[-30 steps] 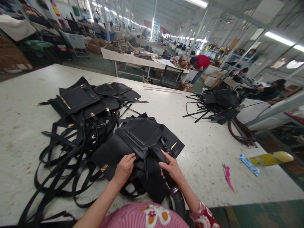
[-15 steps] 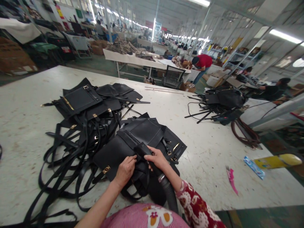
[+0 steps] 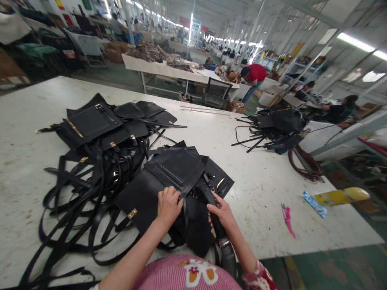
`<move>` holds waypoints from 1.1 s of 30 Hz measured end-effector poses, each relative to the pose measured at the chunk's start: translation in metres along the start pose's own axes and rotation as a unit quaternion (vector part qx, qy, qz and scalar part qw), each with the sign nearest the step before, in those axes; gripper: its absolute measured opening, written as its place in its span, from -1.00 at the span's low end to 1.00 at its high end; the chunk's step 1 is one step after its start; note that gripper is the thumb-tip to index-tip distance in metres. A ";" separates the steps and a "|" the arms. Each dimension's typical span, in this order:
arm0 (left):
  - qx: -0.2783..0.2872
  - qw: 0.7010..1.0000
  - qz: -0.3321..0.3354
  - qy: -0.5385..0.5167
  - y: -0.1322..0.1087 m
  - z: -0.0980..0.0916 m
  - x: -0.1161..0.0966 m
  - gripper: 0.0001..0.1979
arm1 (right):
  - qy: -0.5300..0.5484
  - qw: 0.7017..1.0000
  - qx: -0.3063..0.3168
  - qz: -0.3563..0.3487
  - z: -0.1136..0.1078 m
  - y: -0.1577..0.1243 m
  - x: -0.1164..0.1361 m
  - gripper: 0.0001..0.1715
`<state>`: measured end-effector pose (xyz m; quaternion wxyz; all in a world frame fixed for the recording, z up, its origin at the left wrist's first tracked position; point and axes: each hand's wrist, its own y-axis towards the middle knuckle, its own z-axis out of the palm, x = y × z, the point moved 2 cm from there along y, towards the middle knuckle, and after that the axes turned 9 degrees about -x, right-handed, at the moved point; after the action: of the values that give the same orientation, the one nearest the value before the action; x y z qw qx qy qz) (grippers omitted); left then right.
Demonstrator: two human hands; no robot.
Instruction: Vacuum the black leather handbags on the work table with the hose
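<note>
Spread before me on the table is a black bag (image 3: 178, 167) with a flap, straps and gold-coloured fittings. My left hand (image 3: 169, 204) has its fingers curled over the bag's edge beside a strap, closed on it. Wrapped round a black hose nozzle (image 3: 218, 225) is my right hand (image 3: 222, 211); a metal clamp joins the nozzle to a ribbed hose (image 3: 229, 257) that runs down beside my body. The nozzle's tip lies against the bag's right part. Part of the bag is hidden under my hands.
A pile of black bags (image 3: 93, 121) with long trailing straps (image 3: 99, 225) lies to the left. More black bags (image 3: 281, 125) sit at the far right, near a brown coiled cord (image 3: 304, 165). Pink snips (image 3: 288, 219) and a yellow spray can (image 3: 338, 196) lie at right.
My right hand and the nozzle have moved right, away from my left hand. My left hand has shifted up onto the bag's edge. The whole view has swung slightly.
</note>
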<state>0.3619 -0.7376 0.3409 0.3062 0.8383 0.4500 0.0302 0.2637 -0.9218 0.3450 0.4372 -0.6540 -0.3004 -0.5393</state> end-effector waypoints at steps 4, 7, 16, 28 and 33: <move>0.031 0.997 0.043 0.051 0.004 0.014 -0.004 -0.82 | 0.023 1.000 -0.008 -0.005 -0.013 -0.009 -0.010 -0.10; 0.030 0.995 0.066 0.062 0.005 0.022 -0.007 -0.75 | 0.037 0.999 -0.011 -0.007 -0.019 -0.013 -0.011 -0.09; 0.053 0.994 0.098 0.011 -0.004 0.015 -0.010 -0.81 | 0.055 0.998 0.007 -0.003 -0.021 -0.023 -0.013 -0.08; -0.037 0.998 0.019 -0.047 -0.022 -0.014 0.032 -0.66 | 0.005 0.990 0.140 0.003 -0.003 -0.032 0.002 -0.21; -0.006 0.998 0.058 -0.013 -0.015 0.005 0.057 -0.62 | -0.048 0.981 0.187 0.001 0.031 -0.019 0.001 -0.24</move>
<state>0.3867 -0.6895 0.3159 0.3147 0.8616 0.3962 0.0403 0.2611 -0.8862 0.3496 0.5374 -0.5863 -0.4160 -0.4410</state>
